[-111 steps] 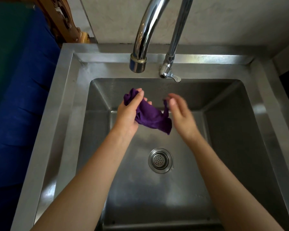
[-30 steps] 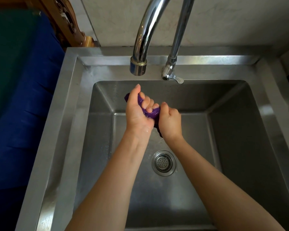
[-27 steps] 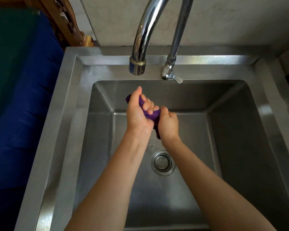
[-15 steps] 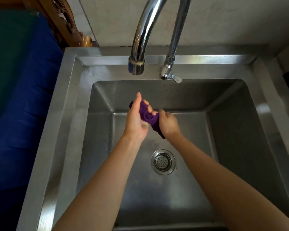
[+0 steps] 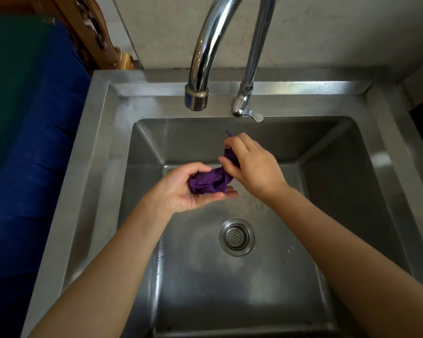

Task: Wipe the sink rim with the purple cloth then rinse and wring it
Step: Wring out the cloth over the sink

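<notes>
The purple cloth [image 5: 209,182] is bunched and twisted, held above the basin of the steel sink [image 5: 100,152]. My left hand [image 5: 181,189] lies palm up under the cloth's thick end, fingers curled around it. My right hand [image 5: 253,167] pinches the cloth's upper end, with a thin purple corner poking out above the fingers. Both hands hang below and slightly in front of the tap spout [image 5: 196,98], from which no water runs.
A tap lever [image 5: 248,114] sits on the back rim beside the spout's riser pipe. The round drain strainer [image 5: 236,236] lies in the basin floor among water drops. A blue and green cushion [image 5: 27,118] and a carved wooden frame [image 5: 93,32] stand left of the sink.
The two fists that were pressed together twisting the cloth have come apart. My left hand has turned palm up and my right has drawn one end of the cloth up and to the right.
</notes>
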